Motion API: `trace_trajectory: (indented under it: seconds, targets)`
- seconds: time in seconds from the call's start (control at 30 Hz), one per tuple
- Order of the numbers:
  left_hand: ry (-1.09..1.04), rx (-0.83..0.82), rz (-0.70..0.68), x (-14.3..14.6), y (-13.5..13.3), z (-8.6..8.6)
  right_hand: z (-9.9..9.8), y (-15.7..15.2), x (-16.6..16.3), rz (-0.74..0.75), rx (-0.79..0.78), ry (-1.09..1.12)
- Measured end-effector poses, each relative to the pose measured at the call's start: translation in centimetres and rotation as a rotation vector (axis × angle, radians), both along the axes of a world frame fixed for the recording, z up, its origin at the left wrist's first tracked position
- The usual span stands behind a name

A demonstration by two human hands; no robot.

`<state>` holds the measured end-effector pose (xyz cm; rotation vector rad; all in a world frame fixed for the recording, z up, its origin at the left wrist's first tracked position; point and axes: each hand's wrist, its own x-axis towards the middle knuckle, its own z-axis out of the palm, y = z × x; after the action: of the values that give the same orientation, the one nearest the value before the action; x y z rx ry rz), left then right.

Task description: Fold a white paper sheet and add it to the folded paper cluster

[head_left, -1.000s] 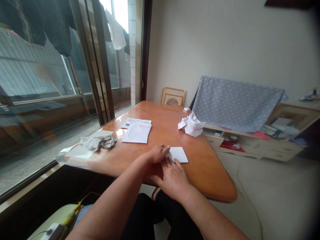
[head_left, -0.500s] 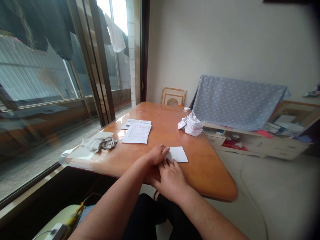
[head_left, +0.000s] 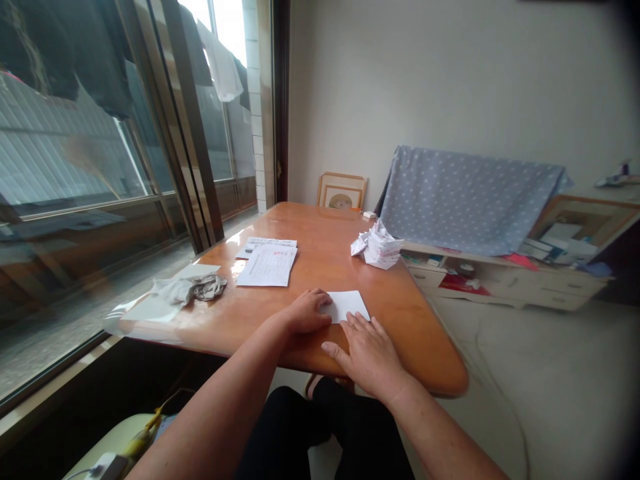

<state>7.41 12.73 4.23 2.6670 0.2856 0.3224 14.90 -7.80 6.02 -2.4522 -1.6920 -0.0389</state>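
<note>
We list, on the near edge of our orange-brown wooden table (head_left: 320,260), one small white folded sheet (head_left: 350,304), lying flat just ahead of both our hands. Our left hand (head_left: 304,313) rests curled on the sheet's left end, fingertips pressing it down; it pins rather than grasps. Our right hand (head_left: 367,350) lies palm down and spread flat on the table, its fingertips (head_left: 361,322) touching the sheet's near edge, clasping nothing. Further items on the same table: two printed forms (head_left: 267,261), overlapping, beyond our left hand and well apart from the sheet; a crumpled grey cloth (head_left: 193,289) near the window edge, resting on a pale flat sheet (head_left: 150,308); a heap of crumpled printed paper (head_left: 377,247) at the far right edge. Beyond the table: a framed picture (head_left: 341,193) leaning against the wall, and a blue dotted cloth (head_left: 465,200) draped over low furniture. Sliding glass doors (head_left: 100,167) stand to our left.
</note>
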Motion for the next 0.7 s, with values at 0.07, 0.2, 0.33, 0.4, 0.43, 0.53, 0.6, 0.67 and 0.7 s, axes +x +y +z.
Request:
trace_trajectory:
  seconds: [0.07,0.2,0.33,0.4,0.43,0.53,0.6,0.67,0.7]
  targets:
    - [0.008,0.004,0.009,-0.1,-0.1,0.0,-0.1,-0.7,0.9,-0.036,-0.007,-0.013]
    - [0.026,0.008,0.026,-0.1,-0.2,0.1,-0.3,-1.9,2.6,-0.095,-0.027,-0.010]
    - [0.047,0.012,0.030,-0.2,-0.4,0.5,-0.5,-2.7,3.9,-0.142,-0.018,-0.010]
    - [0.054,0.013,0.033,-0.3,-0.5,0.7,-0.6,-2.8,4.2,-0.163,-0.013,-0.012]
    - [0.054,0.013,0.035,-0.3,-0.5,0.8,-0.6,-2.8,4.2,-0.172,-0.010,-0.013]
    - [0.052,0.021,0.045,-0.3,-0.6,0.7,-0.8,-2.6,4.0,-0.154,0.020,-0.009]
    - [0.052,0.036,0.054,-0.2,-0.6,0.6,-1.0,-2.5,3.9,-0.101,0.043,0.001]
    - [0.052,0.050,0.061,-0.2,-0.6,0.5,-1.1,-2.4,3.9,-0.061,0.057,0.011]
    - [0.053,0.056,0.063,-0.2,-0.7,0.5,-1.2,-2.4,3.9,-0.053,0.062,0.014]
